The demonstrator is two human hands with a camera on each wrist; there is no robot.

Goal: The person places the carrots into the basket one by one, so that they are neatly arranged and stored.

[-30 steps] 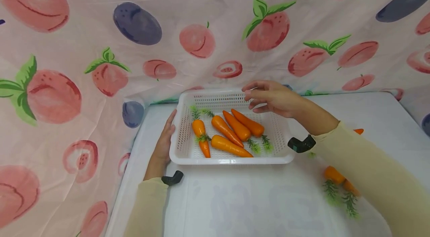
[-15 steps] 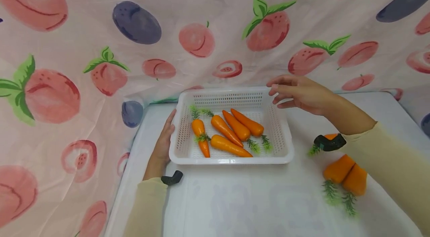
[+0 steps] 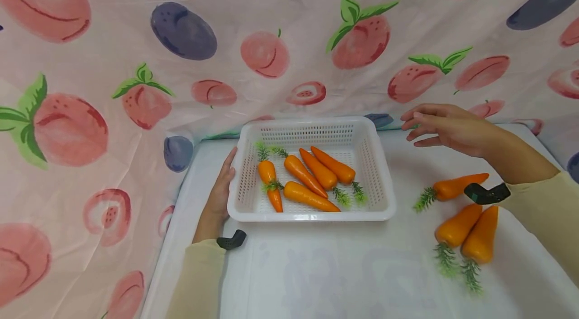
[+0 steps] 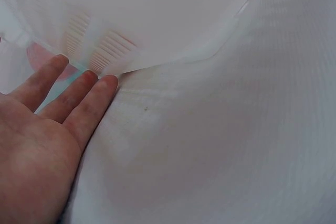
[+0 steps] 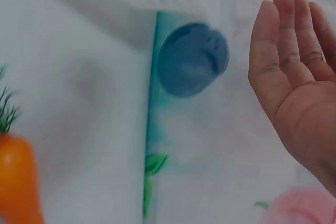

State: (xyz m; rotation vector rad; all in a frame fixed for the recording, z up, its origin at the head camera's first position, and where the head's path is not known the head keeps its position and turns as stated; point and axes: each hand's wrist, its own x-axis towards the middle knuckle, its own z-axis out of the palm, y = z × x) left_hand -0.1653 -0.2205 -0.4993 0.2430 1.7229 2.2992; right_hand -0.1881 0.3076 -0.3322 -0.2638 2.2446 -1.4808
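Observation:
A white perforated plastic basket (image 3: 312,217) stands on the white table, with several orange carrots (image 3: 311,197) with green tops lying in it. Against the basket's left side rests my left hand (image 3: 220,191), its fingers nearly straight. The left wrist view shows those fingertips (image 4: 107,82) touching the basket's outer wall. My right hand (image 3: 445,128) hovers to the right of the basket, fingers loosely bent, holding nothing. Below that hand, three more carrots lie on the table: one carrot (image 3: 452,188) apart and a pair (image 3: 480,238) side by side.
A pink fruit-print cloth (image 3: 289,32) hangs behind the table and along its left side. The white table (image 3: 344,274) reaches out in front of the basket and to its right. A black wrist camera (image 3: 486,193) partly overlaps the lone carrot's tip area.
My right hand has moved right, from above the basket's back right corner to over the table beyond it. The loose carrots have come into fuller view. My left hand and the basket stay put.

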